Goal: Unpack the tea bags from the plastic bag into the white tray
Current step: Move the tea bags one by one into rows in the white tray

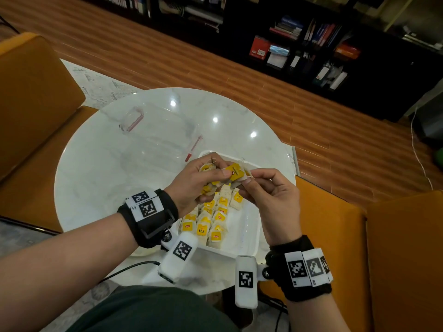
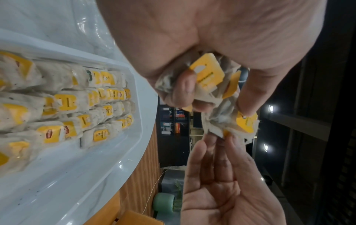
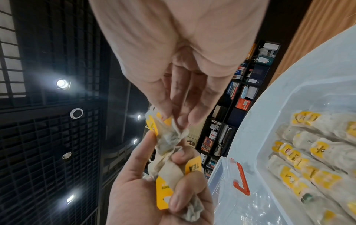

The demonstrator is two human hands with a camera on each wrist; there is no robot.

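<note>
My left hand (image 1: 203, 180) grips a bunch of tea bags (image 1: 233, 174) with yellow tags, held above the white tray (image 1: 249, 226). My right hand (image 1: 254, 185) pinches the end of one tea bag (image 2: 244, 126) at the right of that bunch. In the right wrist view the pinched tea bag (image 3: 169, 137) stretches between my right fingertips (image 3: 185, 120) and the left hand (image 3: 169, 190). Rows of tea bags (image 1: 211, 221) lie in the tray's left half. The clear plastic bag (image 1: 158, 133) with a red zip lies flat on the table beyond the tray.
The round white marble table (image 1: 96, 168) carries the tray and the plastic bag. Orange chairs (image 1: 36, 92) stand to the left and right (image 1: 359, 236). The right half of the tray holds no tea bags. Dark bookshelves (image 1: 311, 44) line the far wall.
</note>
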